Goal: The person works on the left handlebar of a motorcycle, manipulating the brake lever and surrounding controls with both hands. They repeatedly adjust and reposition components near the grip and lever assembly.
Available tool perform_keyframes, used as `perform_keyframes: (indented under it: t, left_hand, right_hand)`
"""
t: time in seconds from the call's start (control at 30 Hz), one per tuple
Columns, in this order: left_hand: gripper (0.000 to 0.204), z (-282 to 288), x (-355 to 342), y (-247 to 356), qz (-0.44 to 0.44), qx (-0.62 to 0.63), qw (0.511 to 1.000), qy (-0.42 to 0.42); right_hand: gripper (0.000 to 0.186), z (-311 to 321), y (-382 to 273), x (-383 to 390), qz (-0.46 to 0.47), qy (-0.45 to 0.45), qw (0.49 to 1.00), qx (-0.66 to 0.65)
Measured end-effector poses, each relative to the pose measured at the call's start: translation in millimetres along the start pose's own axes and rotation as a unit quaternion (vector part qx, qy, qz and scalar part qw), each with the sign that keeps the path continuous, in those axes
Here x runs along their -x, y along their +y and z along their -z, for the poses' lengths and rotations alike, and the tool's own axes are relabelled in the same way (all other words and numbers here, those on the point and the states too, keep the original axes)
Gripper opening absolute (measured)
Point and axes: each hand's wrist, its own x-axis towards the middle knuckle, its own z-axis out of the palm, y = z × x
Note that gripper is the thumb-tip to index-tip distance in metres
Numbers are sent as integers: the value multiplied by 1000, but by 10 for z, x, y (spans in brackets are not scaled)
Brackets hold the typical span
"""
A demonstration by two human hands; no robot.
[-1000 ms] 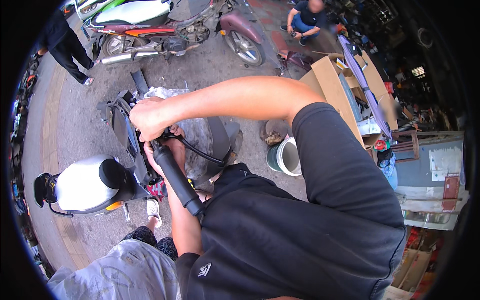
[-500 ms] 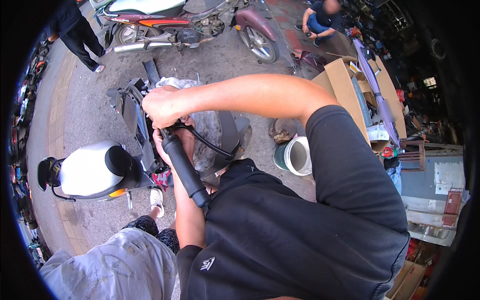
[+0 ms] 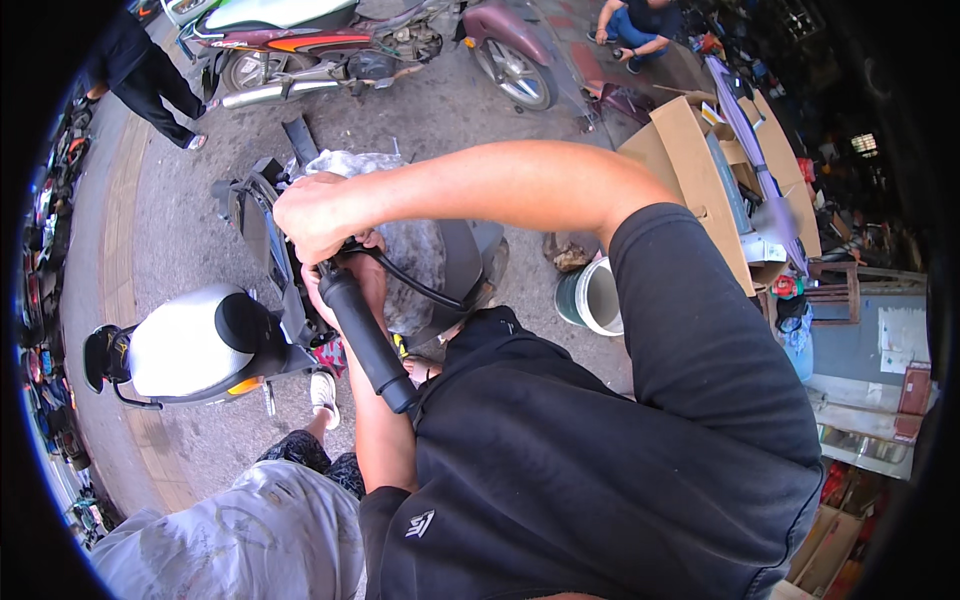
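Note:
My right hand (image 3: 312, 215) is closed near the inner end of a black cylindrical handlebar grip (image 3: 362, 335), with the forearm reaching across from the right. My left hand (image 3: 370, 242) is beneath it, fingers curled at the handlebar beside a curved black lever (image 3: 415, 280); the grip hides much of this hand. What exactly either hand holds is hidden. Under them are the scooter's dark front panels (image 3: 260, 225) and a grey fluffy cover (image 3: 410, 315).
A white scooter seat (image 3: 175, 345) lies left, a maroon motorbike (image 3: 300, 40) across the top. A person in grey (image 3: 225, 530) is at lower left; others stand (image 3: 145, 80) and crouch (image 3: 645, 30) beyond. A bucket (image 3: 600, 295) and cardboard box (image 3: 680, 165) are right.
My hands have stayed closed at the handlebar with little visible movement. The view has shifted slightly, and the crouching person's head has passed out at the top.

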Motion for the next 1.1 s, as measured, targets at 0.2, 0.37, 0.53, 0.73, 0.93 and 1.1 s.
perform_keyframes:
  t: [0.2, 0.37, 0.53, 0.73, 0.93, 1.1]
  left_hand:
    - [52, 221, -112, -27, 17, -3, 999, -40]
    - [50, 212, -105, 54, 12, -31, 998, -61]
    - [50, 381, -78, 92, 2, -23, 999, -34]
    - [47, 468, -94, 125, 4, -27, 999, -34]
    - [48, 365, -114, 109, 11, -23, 999, -40]
    - [48, 224, -34, 20, -50, -36, 993, 105]
  right_hand:
    - [35, -130, 66, -1, -55, 18, 998, -27]
    - [36, -111, -15, -33, -42, 4, 999, -10]
    - [34, -117, -27, 8, -43, 12, 999, -11]
    - [32, -65, -57, 74, -68, -3, 997, -29]
    - [32, -109, -52, -60, -40, 4, 999, 28]
    - [32, -168, 8, -79, -37, 21, 999, -1]
